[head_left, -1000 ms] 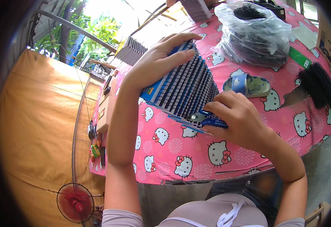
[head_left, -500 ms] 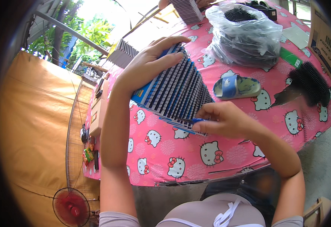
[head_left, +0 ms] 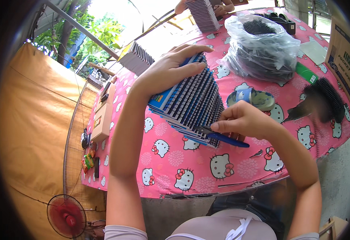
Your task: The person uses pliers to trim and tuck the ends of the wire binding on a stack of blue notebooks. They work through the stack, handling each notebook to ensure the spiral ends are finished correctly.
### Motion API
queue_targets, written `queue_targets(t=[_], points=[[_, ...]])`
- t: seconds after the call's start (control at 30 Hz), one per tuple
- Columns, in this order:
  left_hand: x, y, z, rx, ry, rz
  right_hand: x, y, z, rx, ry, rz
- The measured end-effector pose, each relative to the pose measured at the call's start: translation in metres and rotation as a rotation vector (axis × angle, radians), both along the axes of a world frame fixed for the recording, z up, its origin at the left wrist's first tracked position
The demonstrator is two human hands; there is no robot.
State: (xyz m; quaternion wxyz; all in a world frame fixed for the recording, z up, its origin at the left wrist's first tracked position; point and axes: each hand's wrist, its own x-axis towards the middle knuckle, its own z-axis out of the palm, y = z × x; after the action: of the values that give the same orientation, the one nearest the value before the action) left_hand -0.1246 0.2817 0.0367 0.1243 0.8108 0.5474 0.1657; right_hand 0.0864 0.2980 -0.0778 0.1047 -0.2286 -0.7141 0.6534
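A stack of spiral notebooks (head_left: 189, 98) with blue covers stands on the table, its black bound edges facing me. Over its upper end lies my left hand (head_left: 169, 72), thumb on the bindings and fingers across the covers, gripping the stack. At the stack's lower right, my right hand (head_left: 243, 120) holds a pair of blue-handled pliers (head_left: 232, 140). Their dark jaws are at the binding ends of the lower notebooks. Whether they bite on a wire cannot be made out.
Behind the stack stand a clear plastic bag (head_left: 259, 52) of black coils and a blue slipper (head_left: 251, 99). Loose black coils (head_left: 325, 98) and a cardboard box (head_left: 347, 64) are at the right. Farther off are more notebook stacks (head_left: 137, 58) and another person's hand (head_left: 223, 8).
My right hand has turned, bringing the blue handles into fuller view below it. The view has shifted slightly. My left hand keeps its hold on the stack.
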Motion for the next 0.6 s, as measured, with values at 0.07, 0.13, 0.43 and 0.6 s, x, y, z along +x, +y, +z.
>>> queue_targets(t=[0.07, 0.13, 0.43, 0.6], points=[[-0.004, 0.000, -0.002, 0.013, -0.013, -0.004, -0.005, -0.002, -0.006, -0.244, -0.028, -0.019], [-0.006, 0.001, -0.003, 0.021, -0.012, -0.011, -0.002, -0.010, -0.025, 0.358, 0.137, -0.084], [-0.006, 0.002, -0.002, 0.014, -0.011, -0.023, 0.000, -0.029, -0.034, 1.366, 0.361, -0.388], [-0.006, 0.006, -0.005, 0.048, 0.007, -0.043, 0.002, -0.003, -0.018, 0.515, 0.165, -0.020]])
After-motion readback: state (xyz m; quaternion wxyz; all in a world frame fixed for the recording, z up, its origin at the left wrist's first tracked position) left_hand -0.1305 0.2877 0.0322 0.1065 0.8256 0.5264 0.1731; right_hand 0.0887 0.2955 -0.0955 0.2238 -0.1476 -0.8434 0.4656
